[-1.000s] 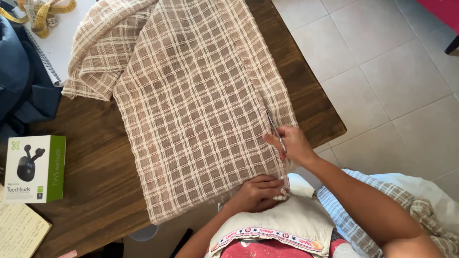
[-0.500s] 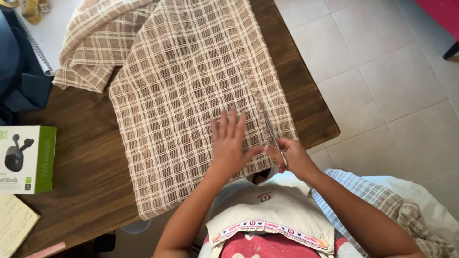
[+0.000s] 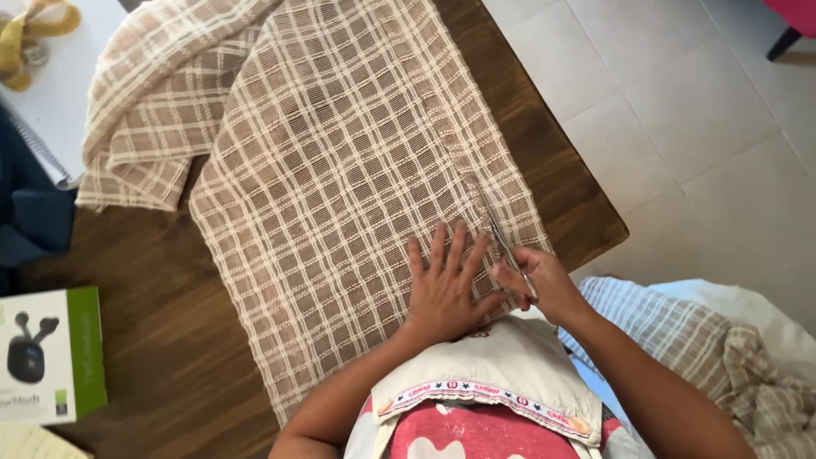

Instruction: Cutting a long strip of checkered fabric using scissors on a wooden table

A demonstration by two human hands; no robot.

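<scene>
From the head camera, looking straight down, a brown-and-cream checked cloth [image 3: 340, 187] lies spread across a dark wooden table [image 3: 153, 340], its near edge hanging toward the person's body and a folded part bunched at the upper left. The left hand [image 3: 446, 289] lies flat on the cloth near its lower right part, palm down, fingers released and fanned out, pressing the fabric to the table. Just beside it, touching at the thumb, the right hand [image 3: 540, 285] is clenched around the handles of a pair of metal scissors [image 3: 507, 246]; the blades point away from the person and lie along a line in the cloth close to its right edge. Whether the blades stand apart or together cannot be told.

At the left edge of the table, well apart from the hands, rests a white-and-green earbud box [image 3: 51, 357]. Above it lies dark blue fabric [image 3: 30, 221]. A striped cloth [image 3: 663, 323] sits at the person's right side, over the pale tiled floor [image 3: 697, 127].
</scene>
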